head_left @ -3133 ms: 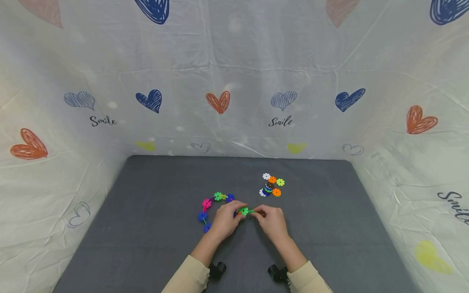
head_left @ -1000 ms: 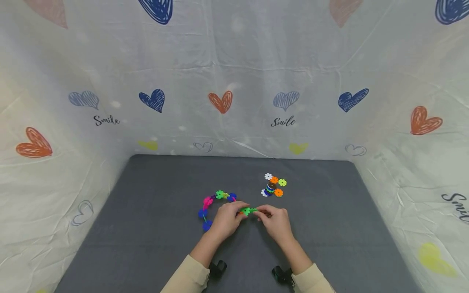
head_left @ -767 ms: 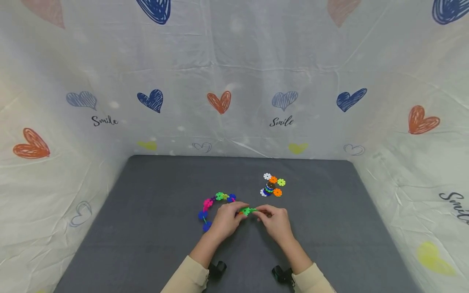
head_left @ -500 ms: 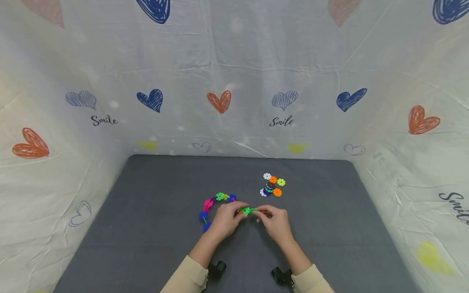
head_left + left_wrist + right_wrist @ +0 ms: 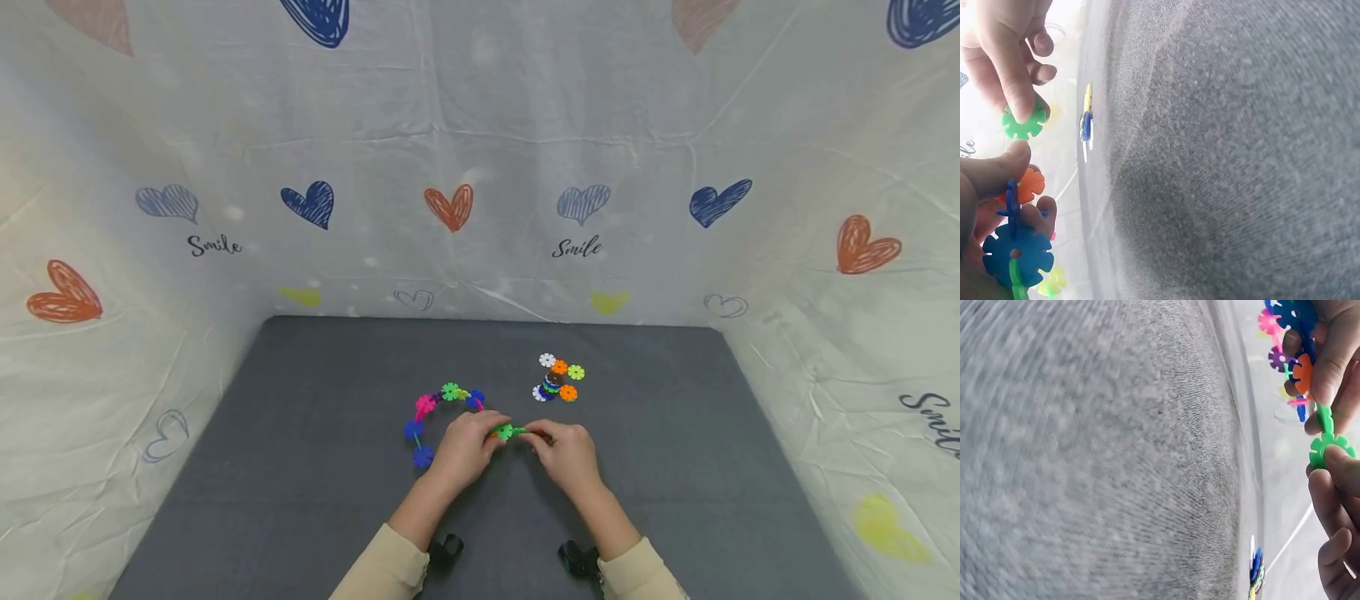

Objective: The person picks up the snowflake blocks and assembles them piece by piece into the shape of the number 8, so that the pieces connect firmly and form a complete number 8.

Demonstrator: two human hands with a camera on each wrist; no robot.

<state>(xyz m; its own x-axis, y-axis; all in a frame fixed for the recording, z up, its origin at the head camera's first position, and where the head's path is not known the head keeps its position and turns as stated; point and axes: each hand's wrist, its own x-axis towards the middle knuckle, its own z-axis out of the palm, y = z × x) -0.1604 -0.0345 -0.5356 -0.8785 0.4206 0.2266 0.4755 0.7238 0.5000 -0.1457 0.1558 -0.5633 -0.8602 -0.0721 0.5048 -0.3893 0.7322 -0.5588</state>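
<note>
My left hand (image 5: 463, 446) pinches one end of a chain of interlocking plastic snowflake discs, with an orange disc (image 5: 1302, 376) and a green disc (image 5: 1324, 419) at its fingers. From there the chain curves round behind and left of the hand, through a blue disc (image 5: 422, 457), a pink disc (image 5: 425, 405) and another green one (image 5: 450, 391). My right hand (image 5: 566, 454) pinches a second green disc (image 5: 1329, 449) between thumb and fingers. Its edge meets the left hand's green disc, set crosswise; how deep the slots engage is hard to see.
Beyond the right hand lies a small pile of loose discs (image 5: 551, 385), with white, orange (image 5: 568, 392) and yellow-green (image 5: 576, 372) ones round a stack. They lie on a grey cloth-covered table (image 5: 330, 500). A heart-printed white curtain (image 5: 495, 150) encloses its back and sides.
The chain's far loop has risen slightly over the last half second. Compared with three seconds ago, the right hand sits a little farther right. Both hands keep their pinch.
</note>
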